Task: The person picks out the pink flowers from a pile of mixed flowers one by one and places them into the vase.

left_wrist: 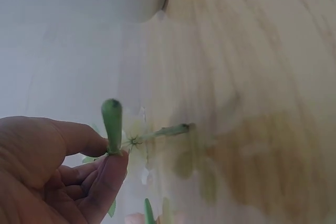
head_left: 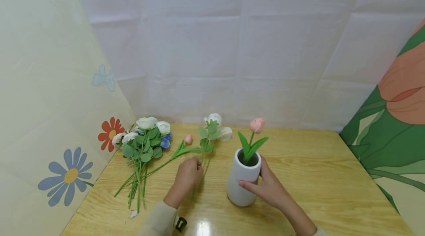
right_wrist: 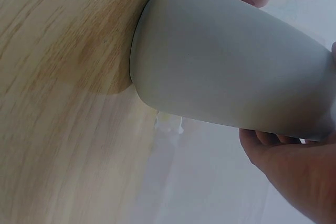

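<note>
The left hand [head_left: 189,172] pinched a green stem [left_wrist: 112,119] between thumb and fingers, close to its cut end, which rose clear of the fingertips in the left wrist view. The stem's long axis ran roughly front to back, with the lower end toward the person and the leaves [head_left: 210,134] and white flowers [head_left: 213,118] at the far end, near the back wall. Two stems ran there side by side, and which bloom belonged to the pinched one could not be told.

The white vase [head_left: 243,188] stood upright on the wooden surface [head_left: 299,162], to the right of the left hand and apart from it, its mouth facing up. So the stem lay well off the vase's upright axis, with its blooms to the left of the mouth. The right hand [head_left: 270,188] was the nearer one, curled round the vase's right side with its thumb across the front. A pink tulip [head_left: 257,125] already stood in the vase. Left of the left hand, another tulip [head_left: 188,139] lay beside a bunch of white roses [head_left: 147,122].
</note>
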The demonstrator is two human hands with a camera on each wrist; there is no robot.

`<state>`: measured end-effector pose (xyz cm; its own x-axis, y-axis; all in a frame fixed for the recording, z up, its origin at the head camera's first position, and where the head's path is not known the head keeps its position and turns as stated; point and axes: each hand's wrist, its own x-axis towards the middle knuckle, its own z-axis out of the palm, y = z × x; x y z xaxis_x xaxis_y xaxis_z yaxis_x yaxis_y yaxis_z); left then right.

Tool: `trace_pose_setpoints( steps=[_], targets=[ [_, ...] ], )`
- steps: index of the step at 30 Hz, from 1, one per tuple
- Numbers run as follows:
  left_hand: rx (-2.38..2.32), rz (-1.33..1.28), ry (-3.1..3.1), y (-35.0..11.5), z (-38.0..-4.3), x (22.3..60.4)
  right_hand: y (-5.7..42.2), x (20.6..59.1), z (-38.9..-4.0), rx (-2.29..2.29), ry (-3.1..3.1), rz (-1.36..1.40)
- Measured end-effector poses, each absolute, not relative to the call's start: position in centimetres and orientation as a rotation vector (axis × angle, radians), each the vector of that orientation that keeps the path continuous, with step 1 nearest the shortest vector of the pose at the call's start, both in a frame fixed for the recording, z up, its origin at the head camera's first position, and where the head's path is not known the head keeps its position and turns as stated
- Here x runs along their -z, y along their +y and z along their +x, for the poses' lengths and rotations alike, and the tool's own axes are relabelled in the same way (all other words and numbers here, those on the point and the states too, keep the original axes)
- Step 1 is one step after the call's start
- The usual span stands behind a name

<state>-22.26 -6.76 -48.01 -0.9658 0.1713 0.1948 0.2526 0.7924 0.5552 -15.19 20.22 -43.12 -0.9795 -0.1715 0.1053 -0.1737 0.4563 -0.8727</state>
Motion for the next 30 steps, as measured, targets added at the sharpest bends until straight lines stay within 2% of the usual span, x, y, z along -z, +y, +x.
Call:
trace_pose_setpoints(
  steps=[13,30],
  targets=[
    [0.822,-0.374,-2.852,-6.2,-22.1,49.4,20.2,43.1,-15.2,-1.627,-2.672,0.321],
    [0.773,-0.375,-2.959,-6.7,-22.1,49.3,20.3,43.3,-15.1,-1.608,-2.637,0.366]
  ],
)
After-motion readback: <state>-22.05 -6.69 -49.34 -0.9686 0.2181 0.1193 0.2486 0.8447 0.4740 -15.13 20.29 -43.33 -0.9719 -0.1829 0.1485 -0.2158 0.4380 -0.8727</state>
